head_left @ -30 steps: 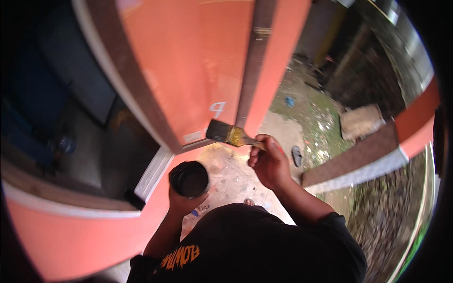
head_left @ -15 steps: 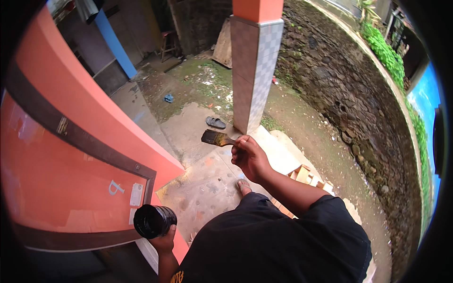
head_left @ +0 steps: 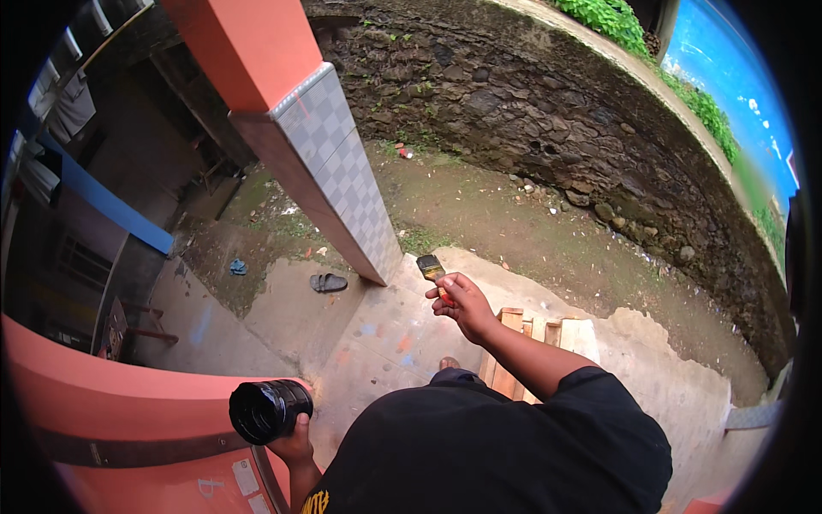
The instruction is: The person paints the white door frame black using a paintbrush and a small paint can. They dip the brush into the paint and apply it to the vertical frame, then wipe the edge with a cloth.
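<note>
In my right hand is a paintbrush, gripped by its handle, with dark, paint-covered bristles pointing up and away from me. Yellowish smears show on its metal band. At the lower left my left hand is wrapped round a black, paint-coated can. The can is tilted, its open mouth facing left, and its inside looks dark. Brush and can are well apart, and neither touches the wall or the pillar.
A pillar, orange above and grey tile below, stands ahead. Beside my right forearm lies a wooden slatted piece. A sandal rests on the concrete floor. An orange wall is on the left; a stone wall runs behind.
My view has swung to the right, so the pillar and sandal now appear further left. The brush has turned from pointing left to pointing upward. Both hands keep their holds.
</note>
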Action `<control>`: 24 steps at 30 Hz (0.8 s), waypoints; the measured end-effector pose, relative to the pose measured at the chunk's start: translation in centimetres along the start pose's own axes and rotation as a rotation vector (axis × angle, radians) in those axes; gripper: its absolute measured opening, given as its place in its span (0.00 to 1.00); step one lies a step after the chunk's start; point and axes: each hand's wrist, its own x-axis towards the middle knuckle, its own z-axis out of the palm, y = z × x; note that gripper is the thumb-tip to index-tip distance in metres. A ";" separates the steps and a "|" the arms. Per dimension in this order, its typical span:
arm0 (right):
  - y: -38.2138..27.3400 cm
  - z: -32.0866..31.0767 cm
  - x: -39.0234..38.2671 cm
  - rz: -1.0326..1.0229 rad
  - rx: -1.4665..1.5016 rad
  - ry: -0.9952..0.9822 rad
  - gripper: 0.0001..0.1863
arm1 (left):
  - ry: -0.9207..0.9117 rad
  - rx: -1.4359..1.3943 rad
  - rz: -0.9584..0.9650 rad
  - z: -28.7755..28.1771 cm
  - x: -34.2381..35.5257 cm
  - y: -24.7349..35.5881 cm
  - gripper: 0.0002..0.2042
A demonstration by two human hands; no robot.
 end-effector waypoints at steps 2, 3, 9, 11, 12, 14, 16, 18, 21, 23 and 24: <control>-1.4 -2.9 0.9 0.000 -0.100 0.124 0.14 | -0.026 -0.092 0.020 3.4 2.5 -1.5 0.35; -2.1 -4.2 1.1 0.012 -0.140 0.194 0.13 | -0.045 -0.145 0.047 5.0 3.8 -2.0 0.35; -4.6 -11.1 0.1 -0.017 -0.125 0.542 0.20 | -0.191 -0.156 -0.024 13.1 10.7 -3.7 0.39; -4.9 -12.5 -0.3 -0.043 -0.142 0.661 0.28 | -0.270 -0.124 -0.024 15.1 13.0 -4.3 0.39; -5.0 -13.1 -0.6 -0.072 -0.108 0.705 0.30 | -0.312 -0.136 -0.038 16.2 14.0 -4.6 0.38; -5.1 -14.1 -1.1 -0.083 -0.032 0.812 0.37 | -0.376 -0.160 -0.037 18.6 16.2 -5.7 0.37; -5.1 -15.0 -1.4 -0.065 0.039 0.882 0.40 | -0.427 -0.179 -0.025 21.1 18.4 -7.1 0.36; -5.0 -15.7 -1.5 -0.068 0.115 0.943 0.44 | -0.482 -0.170 0.040 23.3 20.7 -8.7 0.36; -4.6 -16.5 -0.9 -0.068 0.183 1.060 0.44 | -0.582 -0.106 0.133 26.8 24.1 -10.7 0.37; -4.0 -17.0 0.0 -0.082 0.167 1.103 0.43 | -0.646 -0.233 0.118 29.6 26.1 -11.9 0.37; -3.6 -17.2 0.5 -0.096 0.161 1.117 0.42 | -0.702 -0.281 0.000 30.5 27.1 -12.2 0.36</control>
